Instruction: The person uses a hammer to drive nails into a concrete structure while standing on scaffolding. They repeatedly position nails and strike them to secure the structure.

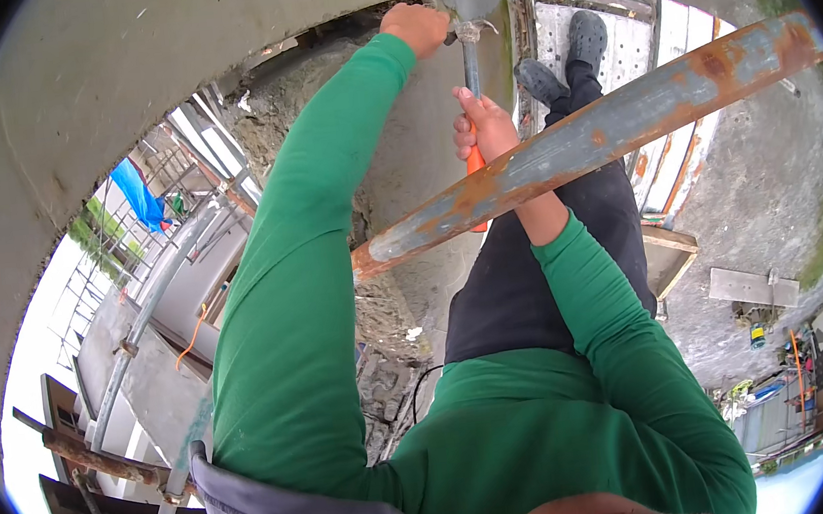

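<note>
My right hand grips a claw hammer by its orange handle, with the steel shaft pointing away from me. The hammer's head lies just right of my left hand, its claw turned to the right. My left hand is curled at the lower edge of a grey concrete slab or beam. Whether its fingers hold something is hidden; a small dark end shows between it and the hammer head. Below that edge is a rough, broken concrete face.
A rusty steel scaffold pipe crosses before my body, over my right forearm. My feet in grey clogs stand on a perforated metal scaffold plank. Far below are a wooden box and a board. Scaffold tubes rise at left.
</note>
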{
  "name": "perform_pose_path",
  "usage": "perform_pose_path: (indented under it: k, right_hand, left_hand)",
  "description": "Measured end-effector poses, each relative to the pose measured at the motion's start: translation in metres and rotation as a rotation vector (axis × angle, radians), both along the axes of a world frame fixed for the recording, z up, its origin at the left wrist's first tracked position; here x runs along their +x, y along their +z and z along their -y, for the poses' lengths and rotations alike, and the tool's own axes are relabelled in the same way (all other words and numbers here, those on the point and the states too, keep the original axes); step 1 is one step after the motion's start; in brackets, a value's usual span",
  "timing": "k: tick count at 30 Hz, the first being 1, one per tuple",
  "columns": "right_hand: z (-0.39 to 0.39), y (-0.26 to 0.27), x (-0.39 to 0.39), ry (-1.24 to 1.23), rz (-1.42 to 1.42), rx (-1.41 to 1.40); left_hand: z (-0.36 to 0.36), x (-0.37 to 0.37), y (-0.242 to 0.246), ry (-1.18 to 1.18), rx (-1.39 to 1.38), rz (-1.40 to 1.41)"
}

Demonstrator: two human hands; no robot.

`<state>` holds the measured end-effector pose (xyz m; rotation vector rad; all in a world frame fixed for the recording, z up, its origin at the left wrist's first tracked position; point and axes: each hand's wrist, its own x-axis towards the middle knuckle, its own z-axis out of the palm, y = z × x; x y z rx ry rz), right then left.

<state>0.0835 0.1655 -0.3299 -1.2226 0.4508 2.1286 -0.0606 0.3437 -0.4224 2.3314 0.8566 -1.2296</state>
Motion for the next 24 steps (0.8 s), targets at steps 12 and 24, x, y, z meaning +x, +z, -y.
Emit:
perform_pose_path:
  k: [12,24]
  right_hand:
    - [0.002,-0.002,0.012,-0.158,-0.039,-0.065]
    - [0.003,-0.012,-0.002,-0.074,0.004,0.011]
  left_hand:
    - [-0.004,-0.008,-0.021,0.052,0.088,0.049]
    - [-0.008,-0.016,-0.021,0.095,0.108,0.065]
